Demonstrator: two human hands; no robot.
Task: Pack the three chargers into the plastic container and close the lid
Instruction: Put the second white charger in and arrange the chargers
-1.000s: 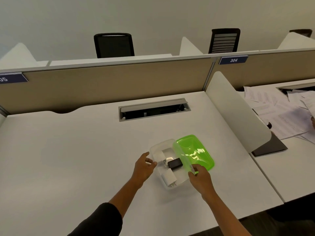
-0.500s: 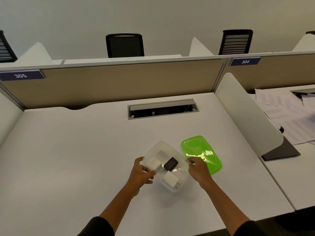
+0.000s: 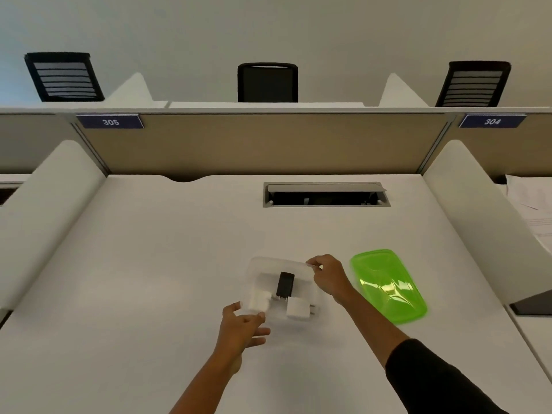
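Observation:
A clear plastic container (image 3: 265, 262) sits on the white desk (image 3: 149, 279), its lid off. Inside lie a black charger (image 3: 285, 283) in the middle, a white charger (image 3: 259, 301) at the near left and another white charger (image 3: 298, 309) at the near right. My right hand (image 3: 330, 276) pinches the container's far right rim. My left hand (image 3: 243, 327) holds its near left corner between thumb and forefinger, the other fingers spread. The green lid (image 3: 388, 286) lies flat on the desk to the right, apart from the container.
A cable hatch (image 3: 325, 195) is set into the desk behind the container. White side dividers (image 3: 478, 219) stand left and right, a beige partition (image 3: 268, 144) at the back. Papers (image 3: 534, 210) lie on the neighbouring desk at right.
The container has been turned and shifted left, away from the lid. My right hand moved from its near right side to the far right rim. My head turned left.

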